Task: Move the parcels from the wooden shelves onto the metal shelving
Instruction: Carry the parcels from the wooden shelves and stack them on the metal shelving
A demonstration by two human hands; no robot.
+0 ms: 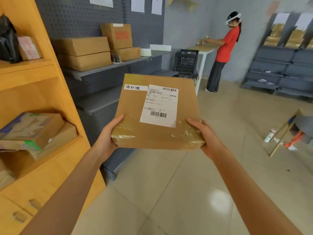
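While both arms reach forward, a flat brown parcel (pixel 157 112) is held up in the air between the two hands, in front of the grey metal shelving (pixel 108 102) and just right of the wooden shelves (pixel 42 78). The left hand (pixel 108 136) grips the parcel's near left corner, thumb lying along the top edge and the fingers hidden beneath. The right hand (pixel 205 138) grips the near right corner the same way, thumb on top, fingers curled under out of sight. A white shipping label (pixel 160 105) with barcodes faces up on the parcel, and a smaller white strip (pixel 135 87) with handwritten characters sits beside it.

On the wooden shelves a printed box (pixel 30 128) lies tilted over another carton, and a black bag (pixel 8 41) sits higher up. The metal shelving's upper shelf carries two stacked brown boxes (pixel 83 53) and, to their right, a box with red print (pixel 116 35) standing on a lower carton. Farther off, a person in a red top (pixel 227 44) stands at a table (pixel 203 48), next to a black crate (pixel 186 61).
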